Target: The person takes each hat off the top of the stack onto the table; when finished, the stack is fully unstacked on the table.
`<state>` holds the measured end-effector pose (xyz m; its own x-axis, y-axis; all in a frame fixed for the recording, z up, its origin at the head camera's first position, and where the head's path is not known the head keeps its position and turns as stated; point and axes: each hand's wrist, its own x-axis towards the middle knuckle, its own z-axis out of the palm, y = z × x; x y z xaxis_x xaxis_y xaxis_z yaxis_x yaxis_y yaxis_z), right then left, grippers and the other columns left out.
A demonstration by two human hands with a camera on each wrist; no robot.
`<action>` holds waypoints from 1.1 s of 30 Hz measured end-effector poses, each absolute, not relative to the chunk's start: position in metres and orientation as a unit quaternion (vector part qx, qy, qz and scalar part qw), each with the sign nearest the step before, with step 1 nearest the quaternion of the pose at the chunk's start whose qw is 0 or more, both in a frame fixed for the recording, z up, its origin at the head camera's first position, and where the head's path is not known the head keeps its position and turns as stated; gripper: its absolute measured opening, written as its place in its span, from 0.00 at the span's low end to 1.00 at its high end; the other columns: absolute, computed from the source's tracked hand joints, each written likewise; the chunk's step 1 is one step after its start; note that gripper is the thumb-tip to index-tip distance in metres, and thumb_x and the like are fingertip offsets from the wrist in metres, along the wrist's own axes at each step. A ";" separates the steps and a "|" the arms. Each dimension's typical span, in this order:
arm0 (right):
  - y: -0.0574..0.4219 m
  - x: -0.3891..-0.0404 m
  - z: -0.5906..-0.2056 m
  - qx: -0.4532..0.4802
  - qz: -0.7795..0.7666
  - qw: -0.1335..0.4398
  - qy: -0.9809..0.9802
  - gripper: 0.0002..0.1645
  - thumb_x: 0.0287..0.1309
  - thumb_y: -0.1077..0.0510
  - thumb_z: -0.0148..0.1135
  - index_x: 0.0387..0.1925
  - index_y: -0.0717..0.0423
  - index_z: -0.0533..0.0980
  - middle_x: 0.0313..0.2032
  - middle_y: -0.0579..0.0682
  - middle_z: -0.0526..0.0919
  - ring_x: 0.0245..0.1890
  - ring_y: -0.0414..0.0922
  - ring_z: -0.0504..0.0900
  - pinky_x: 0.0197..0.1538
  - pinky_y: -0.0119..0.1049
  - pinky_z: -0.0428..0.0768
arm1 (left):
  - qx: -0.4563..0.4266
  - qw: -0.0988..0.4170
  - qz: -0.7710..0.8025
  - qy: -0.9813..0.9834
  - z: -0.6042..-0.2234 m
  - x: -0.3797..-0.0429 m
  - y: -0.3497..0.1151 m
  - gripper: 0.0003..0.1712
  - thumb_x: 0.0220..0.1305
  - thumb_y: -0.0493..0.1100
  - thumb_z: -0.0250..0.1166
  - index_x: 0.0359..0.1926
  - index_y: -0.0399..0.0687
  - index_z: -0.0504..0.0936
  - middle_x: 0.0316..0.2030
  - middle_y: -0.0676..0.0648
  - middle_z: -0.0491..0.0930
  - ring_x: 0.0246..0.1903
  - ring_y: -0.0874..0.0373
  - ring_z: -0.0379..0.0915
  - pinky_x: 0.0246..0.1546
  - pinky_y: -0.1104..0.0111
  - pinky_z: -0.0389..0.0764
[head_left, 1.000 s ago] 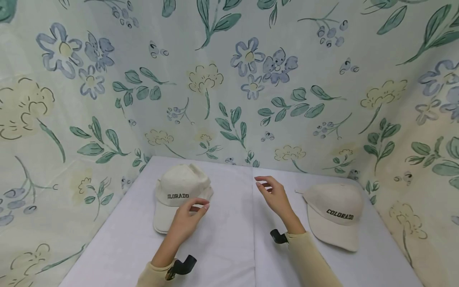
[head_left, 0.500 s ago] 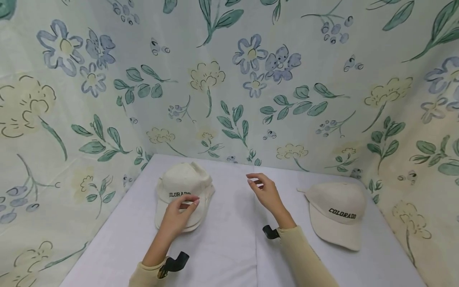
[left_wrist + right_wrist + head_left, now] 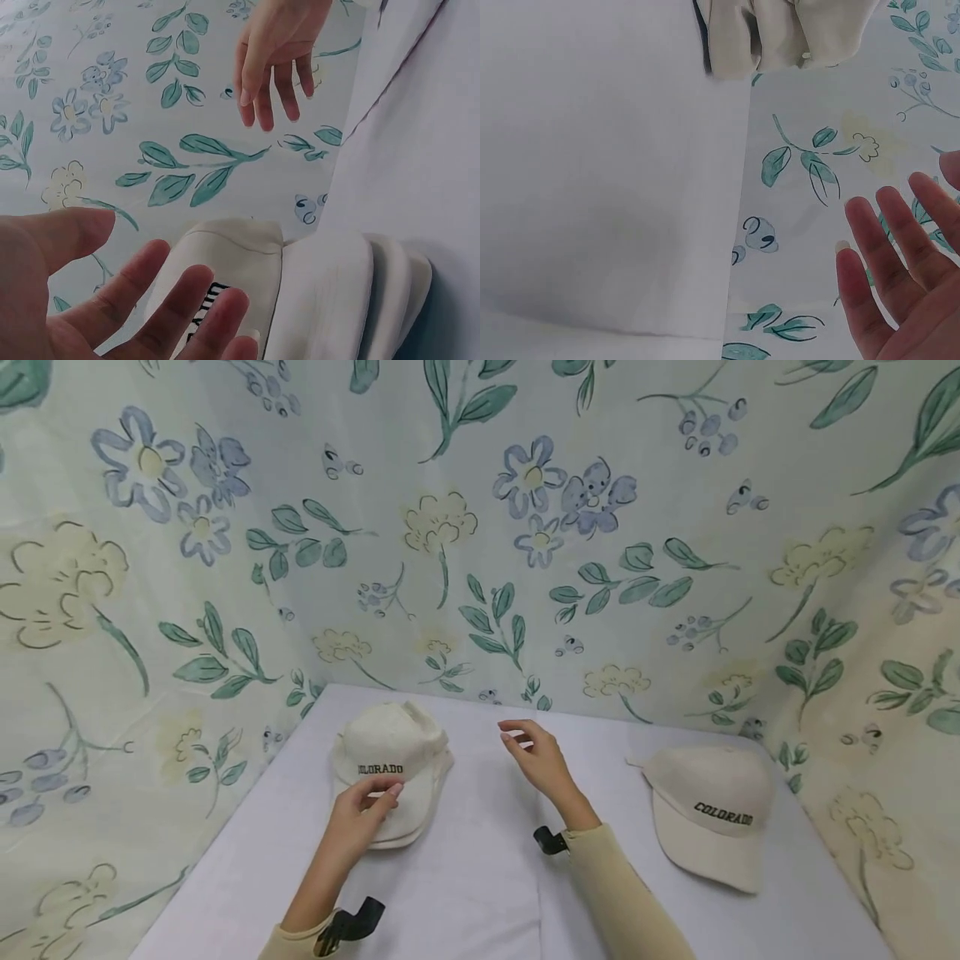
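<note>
Cream baseball caps (image 3: 390,739), nested in a stack with COLORADO lettered on the top one, sit on the left of the table. Layered brims (image 3: 322,292) show in the left wrist view. My left hand (image 3: 348,827) hovers at the front of the stack, overlapping the brim, its fingers loosely bent and holding nothing. To the right of the stack hangs my right hand (image 3: 542,764), relaxed and holding nothing; its fingers spread in the right wrist view. Another cream COLORADO cap (image 3: 708,789) lies on the right side, brim toward me.
A white cloth (image 3: 480,877) with a seam covers the table. Floral fabric (image 3: 480,527) hangs behind it and along both sides. Each wrist carries a small black camera mount (image 3: 551,841).
Both hands have drifted left, the left one uncovering more of the stacked caps' brims and the right one moving away from the single cap. The caps stay where they were.
</note>
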<state>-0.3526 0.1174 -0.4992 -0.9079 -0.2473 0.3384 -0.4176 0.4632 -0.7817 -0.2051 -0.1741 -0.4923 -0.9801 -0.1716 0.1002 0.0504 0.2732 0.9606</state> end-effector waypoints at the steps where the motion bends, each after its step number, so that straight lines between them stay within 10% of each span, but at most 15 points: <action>1: 0.114 -0.354 -0.499 0.197 0.479 0.088 -0.851 0.16 0.73 0.50 0.60 0.58 0.47 0.80 0.56 0.44 0.82 0.51 0.45 0.82 0.51 0.45 0.82 | 0.044 0.091 -0.602 -0.792 -0.492 -0.204 -0.176 0.14 0.72 0.46 0.66 0.53 0.44 0.85 0.50 0.47 0.84 0.43 0.56 0.82 0.41 0.69 0.80; 33: 0.041 -0.389 -0.510 0.264 0.530 0.004 -0.806 0.27 0.73 0.51 0.60 0.69 0.53 0.71 0.67 0.51 0.74 0.62 0.53 0.76 0.60 0.53 0.77 | 0.149 0.116 -0.576 -0.795 -0.526 -0.180 -0.237 0.16 0.74 0.40 0.62 0.57 0.38 0.82 0.44 0.40 0.86 0.38 0.52 0.83 0.36 0.70 0.80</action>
<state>-0.3892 0.0407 -0.5101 -0.8602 -0.4221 0.2861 -0.4298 0.2982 -0.8523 -0.1801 -0.2365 -0.5263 -0.9283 -0.3715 0.0131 -0.1035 0.2921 0.9508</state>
